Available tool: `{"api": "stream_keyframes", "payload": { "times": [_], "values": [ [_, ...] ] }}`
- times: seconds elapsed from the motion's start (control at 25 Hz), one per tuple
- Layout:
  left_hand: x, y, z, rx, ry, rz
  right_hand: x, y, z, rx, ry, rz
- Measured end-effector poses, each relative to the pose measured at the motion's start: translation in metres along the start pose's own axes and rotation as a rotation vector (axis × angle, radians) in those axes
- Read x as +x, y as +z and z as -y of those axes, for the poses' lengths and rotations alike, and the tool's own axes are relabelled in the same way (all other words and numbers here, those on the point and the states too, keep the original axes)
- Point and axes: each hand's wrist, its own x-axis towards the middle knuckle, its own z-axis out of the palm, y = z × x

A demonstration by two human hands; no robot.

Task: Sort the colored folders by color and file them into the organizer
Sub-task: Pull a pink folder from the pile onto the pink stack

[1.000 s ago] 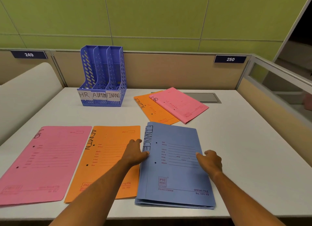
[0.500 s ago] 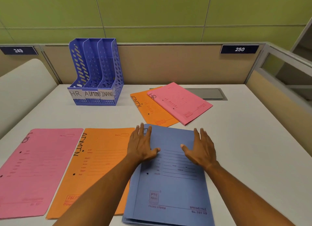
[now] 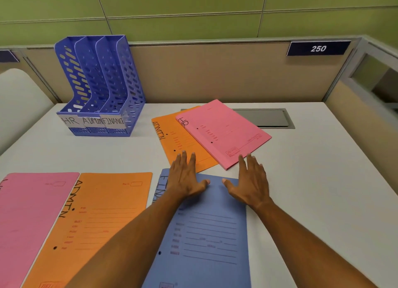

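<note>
- Now, left hand [image 3: 185, 177] and right hand [image 3: 251, 181] flat, fingers straight and spread, over far end of blue card FINANCE folder [image 3: 206, 229] at near edge of white desk [image 3: 312, 180].
- Just beyond fingertips: smaller orange ADMIN folder [image 3: 172, 141] under pink HR folder [image 3: 221, 132].
- Far left: blue perforated plastic 3-slot organizer [image 3: 101, 89], upright.

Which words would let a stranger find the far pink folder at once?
Start at the blue organizer by the back partition. To its right two folders lie askew. The pink folder, marked HR, overlaps the orange folder there and is tilted, unlike the straight near row.
</note>
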Motion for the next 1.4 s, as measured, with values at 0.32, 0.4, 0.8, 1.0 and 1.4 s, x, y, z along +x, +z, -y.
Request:
{"api": "stream_keyframes", "payload": {
  "times": [0.32, 0.4, 0.8, 1.0, 1.4],
  "values": [
    [0.067, 0.002, -0.038, -0.371, -0.225, 0.023, 0.049, 0.024, -0.019, 0.033, -0.067, 0.03],
    [0.081, 0.002, -0.046, -0.482, -0.234, 0.029, 0.055, 0.029, -0.024, 0.05, -0.076, 0.027],
    [0.122, 0.009, -0.059, -1.23, -0.698, -0.234, 0.066, 0.033, -0.033, 0.096, -0.113, -0.029],
    [0.136, 0.006, -0.055, -1.433, -0.755, -0.255, 0.068, 0.033, -0.036, 0.174, -0.103, -0.04],
    [0.135, -0.016, -0.051, -1.472, -0.646, -0.279, 0.06, 0.016, -0.04, 0.334, -0.106, -0.057]
  ]
}}
